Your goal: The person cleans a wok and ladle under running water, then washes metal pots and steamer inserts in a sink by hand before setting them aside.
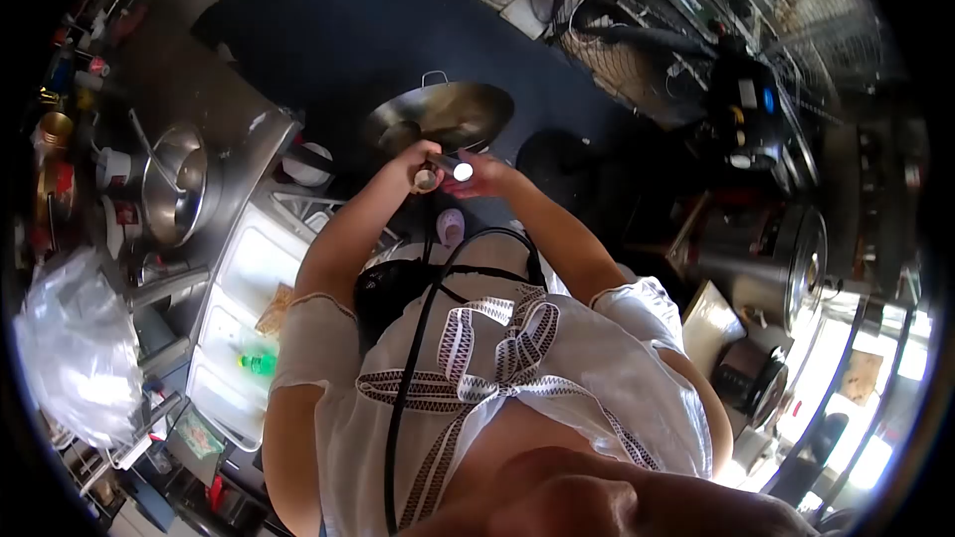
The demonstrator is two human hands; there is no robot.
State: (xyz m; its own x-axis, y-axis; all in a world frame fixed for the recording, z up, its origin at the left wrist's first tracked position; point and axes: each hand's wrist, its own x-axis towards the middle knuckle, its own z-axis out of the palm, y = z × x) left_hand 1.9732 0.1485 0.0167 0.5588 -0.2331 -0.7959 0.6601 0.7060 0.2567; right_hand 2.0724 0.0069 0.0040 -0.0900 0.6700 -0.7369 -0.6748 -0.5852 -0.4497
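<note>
Just this side of the wok (456, 105), seen against dark flooring (318, 25), the left hand (414, 161) wraps a tan-ended handle (425, 180); the right hand (486, 176) lies by a white-ended rod (462, 172), its grip unclear. Steady wrists would best control the wok's tilt.

room over floor (308, 15) beyond wok (466, 107), counter (241, 164) left
</note>
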